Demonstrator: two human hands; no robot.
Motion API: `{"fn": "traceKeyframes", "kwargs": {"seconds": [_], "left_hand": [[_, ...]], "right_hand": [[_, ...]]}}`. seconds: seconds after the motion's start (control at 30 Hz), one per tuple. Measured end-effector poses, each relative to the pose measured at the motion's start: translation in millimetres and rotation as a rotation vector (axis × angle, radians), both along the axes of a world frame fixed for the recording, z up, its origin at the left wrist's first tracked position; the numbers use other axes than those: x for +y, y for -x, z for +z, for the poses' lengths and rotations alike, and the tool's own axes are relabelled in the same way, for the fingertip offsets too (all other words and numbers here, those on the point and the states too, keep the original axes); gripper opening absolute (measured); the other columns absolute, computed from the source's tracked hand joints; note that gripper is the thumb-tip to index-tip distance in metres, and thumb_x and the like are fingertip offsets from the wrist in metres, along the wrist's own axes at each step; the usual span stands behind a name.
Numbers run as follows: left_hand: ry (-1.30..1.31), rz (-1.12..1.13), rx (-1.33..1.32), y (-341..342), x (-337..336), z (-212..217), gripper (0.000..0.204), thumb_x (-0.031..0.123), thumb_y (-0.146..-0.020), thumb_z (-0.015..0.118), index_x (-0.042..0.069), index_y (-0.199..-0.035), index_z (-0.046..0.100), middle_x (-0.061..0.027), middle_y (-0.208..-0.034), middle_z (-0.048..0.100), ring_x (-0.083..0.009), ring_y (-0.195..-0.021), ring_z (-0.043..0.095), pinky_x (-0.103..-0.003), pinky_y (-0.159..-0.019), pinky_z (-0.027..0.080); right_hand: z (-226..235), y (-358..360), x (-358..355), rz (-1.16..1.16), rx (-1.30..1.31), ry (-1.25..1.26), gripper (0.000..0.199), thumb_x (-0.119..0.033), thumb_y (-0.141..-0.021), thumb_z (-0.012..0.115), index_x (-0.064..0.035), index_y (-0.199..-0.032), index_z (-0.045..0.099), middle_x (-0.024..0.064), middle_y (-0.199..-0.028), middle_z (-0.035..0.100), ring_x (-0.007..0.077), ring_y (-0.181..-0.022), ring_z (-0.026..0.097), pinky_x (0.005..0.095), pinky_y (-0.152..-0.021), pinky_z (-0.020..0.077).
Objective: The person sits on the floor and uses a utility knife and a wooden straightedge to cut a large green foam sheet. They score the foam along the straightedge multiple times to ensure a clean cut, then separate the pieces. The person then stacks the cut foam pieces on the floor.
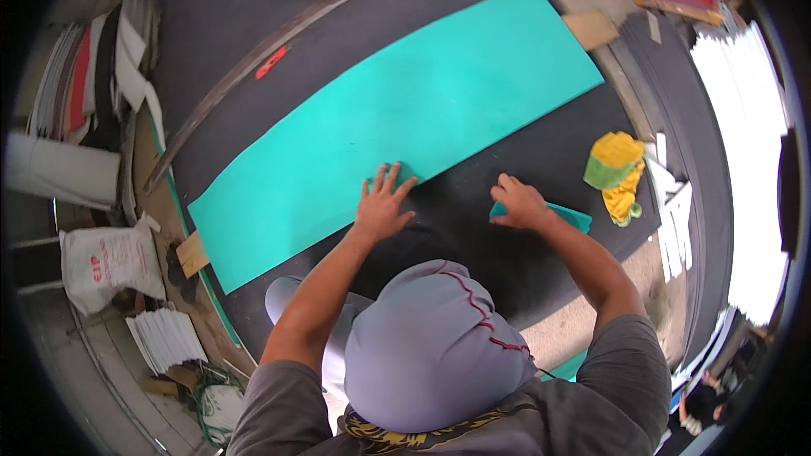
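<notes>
A long turquoise sheet [363, 135] lies aslant on a dark work surface [456, 194]. My left hand [384, 207] rests on its near edge with the fingers spread. To the right of that, my right hand [519, 204] is closed round a narrow turquoise strip [570, 217], which sticks out on both sides of the fist. The strip is apart from the sheet, close to my body. Beyond the sheet's far edge lies a red cutter knife [271, 63].
A long thin bar [253, 55] curves along the far side. Wooden board ends [590, 29] show beyond the sheet's ends. Yellow and green gloves [621, 173] lie at the right, beside white strips [674, 228]. At the left stand a white sack [110, 266] and stacked sheets [80, 76].
</notes>
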State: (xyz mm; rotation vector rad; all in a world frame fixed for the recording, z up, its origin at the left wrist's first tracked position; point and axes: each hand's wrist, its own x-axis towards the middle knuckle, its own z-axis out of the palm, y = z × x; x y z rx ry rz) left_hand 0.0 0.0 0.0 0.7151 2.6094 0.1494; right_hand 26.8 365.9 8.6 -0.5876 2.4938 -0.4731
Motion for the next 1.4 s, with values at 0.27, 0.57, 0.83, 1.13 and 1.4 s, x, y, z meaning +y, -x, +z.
{"fn": "traceKeyframes", "kwargs": {"seconds": [0.27,0.57,0.83,1.13,1.4], "left_hand": [[-0.477,0.323,-0.177,10,-15,15,0.080,0.068,-0.095,0.062,0.017,-0.156,0.049,-0.0222,-0.161,0.043,-0.0414,-0.155,0.031,-0.062,-0.123,0.025],[-1.171,1.121,-0.358,-23,-135,55,0.070,0.040,-0.104,0.068,-0.011,-0.145,0.045,-0.0161,-0.095,0.072,-0.0169,-0.064,0.071,-0.029,-0.052,0.054],[-1.311,1.376,-0.115,-96,-325,90,0.063,0.038,-0.102,0.070,-0.007,-0.142,0.051,-0.0107,-0.088,0.072,-0.0146,-0.061,0.069,-0.028,-0.047,0.048],[-1.134,1.752,0.200,-173,-435,35,0.056,0.031,-0.097,0.078,-0.003,-0.137,0.060,-0.0112,-0.100,0.069,-0.0185,-0.081,0.068,-0.037,-0.065,0.056],[-1.274,2.447,0.853,-189,-426,-55,0.055,0.039,-0.106,0.065,0.002,-0.146,0.054,-0.0105,-0.123,0.062,-0.0184,-0.110,0.057,-0.037,-0.092,0.050]], "right_hand": [[42,172,-135,-0.468,0.280,0.690,0.050,-0.043,-0.089,0.081,-0.0011,-0.105,0.059,0.0206,-0.103,0.065,0.0397,-0.093,0.064,0.0484,-0.079,0.0507],[49,243,-348,-0.230,0.449,0.585,0.069,-0.050,-0.088,0.081,-0.0081,-0.137,0.055,0.0233,-0.145,0.053,0.0373,-0.134,0.052,0.0517,-0.107,0.0439],[171,157,-591,1.377,0.598,0.249,0.103,-0.045,-0.071,0.092,-0.0225,-0.159,0.042,0.0066,-0.159,0.047,0.0321,-0.149,0.041,0.0524,-0.122,0.0334],[112,84,-765,1.749,0.450,0.089,0.096,-0.037,-0.075,0.091,-0.0251,-0.157,0.043,0.0060,-0.154,0.052,0.0287,-0.145,0.046,0.0525,-0.121,0.0357],[27,62,-819,1.663,0.373,0.091,0.098,-0.032,-0.075,0.091,-0.0293,-0.160,0.042,0.0067,-0.158,0.048,0.0284,-0.151,0.040,0.0533,-0.127,0.0287]]}}
